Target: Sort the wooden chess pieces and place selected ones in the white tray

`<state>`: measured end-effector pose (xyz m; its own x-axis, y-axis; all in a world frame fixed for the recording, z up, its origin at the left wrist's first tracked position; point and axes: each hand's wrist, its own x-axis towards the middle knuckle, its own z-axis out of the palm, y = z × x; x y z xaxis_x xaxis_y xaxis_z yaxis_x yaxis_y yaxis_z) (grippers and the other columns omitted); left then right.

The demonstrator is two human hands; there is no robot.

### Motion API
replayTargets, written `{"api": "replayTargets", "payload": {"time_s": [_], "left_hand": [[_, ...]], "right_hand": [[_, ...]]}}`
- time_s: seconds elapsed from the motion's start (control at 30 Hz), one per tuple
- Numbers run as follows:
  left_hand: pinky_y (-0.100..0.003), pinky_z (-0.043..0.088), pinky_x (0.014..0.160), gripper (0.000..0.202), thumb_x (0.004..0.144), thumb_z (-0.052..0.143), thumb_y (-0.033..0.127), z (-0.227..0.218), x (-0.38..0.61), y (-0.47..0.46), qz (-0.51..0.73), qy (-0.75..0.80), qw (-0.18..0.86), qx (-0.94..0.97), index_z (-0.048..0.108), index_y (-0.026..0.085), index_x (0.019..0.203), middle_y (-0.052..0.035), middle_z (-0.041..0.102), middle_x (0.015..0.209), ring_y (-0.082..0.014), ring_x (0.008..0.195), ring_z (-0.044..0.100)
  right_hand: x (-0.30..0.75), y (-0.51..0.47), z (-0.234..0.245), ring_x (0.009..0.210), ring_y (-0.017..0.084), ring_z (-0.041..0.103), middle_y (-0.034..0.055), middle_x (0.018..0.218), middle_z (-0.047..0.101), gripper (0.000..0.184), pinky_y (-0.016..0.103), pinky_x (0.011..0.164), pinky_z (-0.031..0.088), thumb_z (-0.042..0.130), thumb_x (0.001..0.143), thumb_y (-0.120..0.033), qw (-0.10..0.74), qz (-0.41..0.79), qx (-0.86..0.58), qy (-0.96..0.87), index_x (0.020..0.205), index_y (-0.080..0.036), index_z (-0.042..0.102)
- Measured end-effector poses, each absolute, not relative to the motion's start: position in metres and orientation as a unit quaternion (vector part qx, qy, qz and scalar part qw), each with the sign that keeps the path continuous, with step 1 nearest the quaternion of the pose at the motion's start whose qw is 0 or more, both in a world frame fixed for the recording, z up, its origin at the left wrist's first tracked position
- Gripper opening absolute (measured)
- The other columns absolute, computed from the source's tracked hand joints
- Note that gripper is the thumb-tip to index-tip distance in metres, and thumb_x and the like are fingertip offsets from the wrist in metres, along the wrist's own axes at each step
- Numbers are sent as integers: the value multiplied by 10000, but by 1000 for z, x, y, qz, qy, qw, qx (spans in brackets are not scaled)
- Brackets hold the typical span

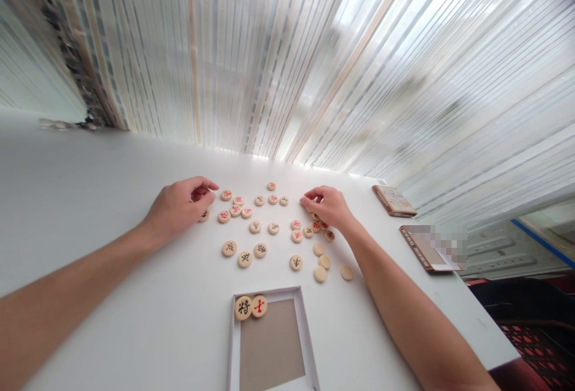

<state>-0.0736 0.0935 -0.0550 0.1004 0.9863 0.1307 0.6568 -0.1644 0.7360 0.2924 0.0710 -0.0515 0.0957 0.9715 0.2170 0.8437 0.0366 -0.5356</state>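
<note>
Several round wooden chess pieces (254, 227) with red or black characters lie scattered on a white table (90, 199). My left hand (179, 205) rests at the left of the scatter, fingers curled round one or more pieces I can barely see; another piece peeks out under it. My right hand (327, 205) hovers over the right side of the scatter, fingertips pinched together on something I cannot make out. A shallow white box (268, 343) with a brown floor lies near me; two pieces (250, 306), one black-marked and one red-marked, sit in its far left corner.
Two flat brown box parts lie on the right: one (394, 200) near the window, another (426, 250) by the table's right edge. Striped translucent blinds (314, 61) rise behind the table. A dark red-patterned seat (539, 337) shows at bottom right.
</note>
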Motion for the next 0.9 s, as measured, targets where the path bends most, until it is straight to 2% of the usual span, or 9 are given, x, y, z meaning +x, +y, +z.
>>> {"api": "replayTargets", "payload": {"time_s": [0.17, 0.23, 0.37, 0.43, 0.53, 0.67, 0.77, 0.83, 0.9], "left_hand": [[-348, 494, 746, 291, 852, 624, 407, -53, -73, 90, 323, 587, 259, 696, 774, 248, 1045, -31, 766, 909, -227, 770, 669], [-337, 487, 729, 292, 855, 629, 394, -52, -73, 89, 346, 585, 253, 688, 768, 239, 1060, -22, 752, 890, -205, 722, 642], [-327, 512, 785, 307, 877, 645, 362, -52, -70, 85, 445, 548, 240, 666, 736, 200, 1121, -25, 727, 874, -202, 791, 654], [-330, 536, 816, 316, 895, 656, 363, -51, -65, 78, 481, 516, 262, 659, 720, 181, 1145, -38, 726, 893, -217, 867, 685], [-344, 556, 834, 264, 926, 666, 362, -47, -52, 60, 494, 452, 316, 672, 729, 178, 1105, -62, 743, 956, -226, 916, 703], [-349, 576, 820, 233, 927, 716, 386, -38, -32, 32, 458, 357, 443, 683, 746, 188, 1046, -80, 765, 988, -228, 924, 726], [-344, 583, 751, 275, 887, 788, 424, -35, -22, 17, 417, 324, 543, 653, 743, 200, 1041, -73, 764, 923, -221, 854, 739], [-358, 594, 760, 297, 872, 816, 437, -35, -18, 11, 396, 300, 602, 625, 748, 194, 1028, -86, 784, 928, -240, 875, 764], [-362, 599, 774, 286, 885, 813, 433, -36, -16, 7, 383, 283, 635, 608, 767, 183, 1017, -106, 809, 954, -261, 925, 782]], "right_hand": [[275, 72, -55, 867, 233, 681, 48, 910, 759, 132, 385, 827, 524, 721, 837, -332, 327, 132, -647, -676, 902, -217, 728], [272, 69, -53, 874, 237, 695, 52, 923, 762, 138, 397, 827, 540, 709, 854, -327, 357, 151, -631, -672, 945, -224, 706], [269, 60, -41, 826, 238, 751, 72, 939, 761, 339, 397, 772, 591, 764, 846, -413, 430, 214, -605, -635, 1091, -202, 663], [263, 51, -33, 829, 248, 770, 82, 920, 771, 413, 388, 747, 612, 822, 807, -472, 451, 260, -590, -618, 1067, -186, 676], [249, 31, -21, 899, 275, 786, 111, 938, 812, 444, 399, 782, 634, 883, 766, -516, 449, 326, -566, -610, 1022, -172, 766], [223, -1, -8, 973, 279, 789, 116, 1060, 840, 421, 405, 805, 641, 859, 836, -485, 411, 417, -524, -619, 1159, -216, 833], [205, -18, -6, 887, 237, 786, 85, 976, 839, 406, 404, 813, 647, 877, 843, -428, 420, 477, -473, -610, 1195, -233, 823], [197, -23, -8, 788, 215, 775, 65, 888, 826, 391, 393, 770, 656, 938, 777, -399, 439, 504, -454, -590, 1111, -223, 834], [193, -26, -11, 732, 208, 763, 61, 827, 814, 347, 368, 713, 652, 996, 692, -372, 450, 518, -454, -569, 952, -205, 838]]}}
